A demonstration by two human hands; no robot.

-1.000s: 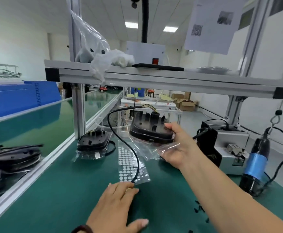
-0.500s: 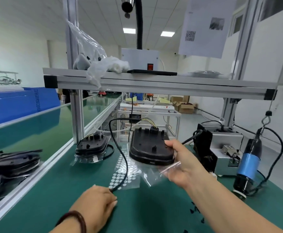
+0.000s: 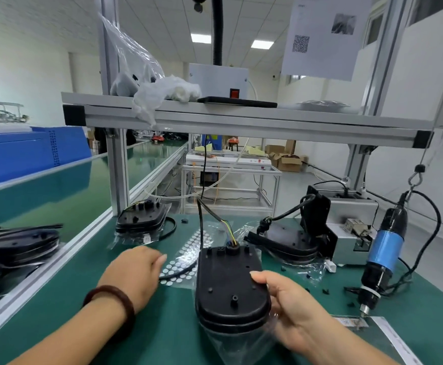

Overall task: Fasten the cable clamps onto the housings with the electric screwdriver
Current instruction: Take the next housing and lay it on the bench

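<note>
A black oval housing (image 3: 229, 285) in a clear plastic bag lies flat on the green mat near me, with coloured wires and a black cable (image 3: 201, 222) rising from its far end. My right hand (image 3: 291, 309) grips its right edge, thumb on top. My left hand (image 3: 134, 272) rests on the mat to the left with fingers curled over the cable's loose end. The electric screwdriver (image 3: 385, 252), black with a blue band, hangs at the right, tip near the mat. Small black clamps (image 3: 326, 291) lie scattered between it and the housing.
Two more bagged housings sit farther back, one on the left (image 3: 141, 219) and one on the right (image 3: 291, 241). A sheet of round stickers (image 3: 188, 255) lies between them. A grey screw feeder (image 3: 352, 222) stands at the back right. The conveyor (image 3: 43, 191) runs along the left.
My right hand has brought the housing down from the air and toward me, flat onto the mat. My left hand has slid forward with the cable end.
</note>
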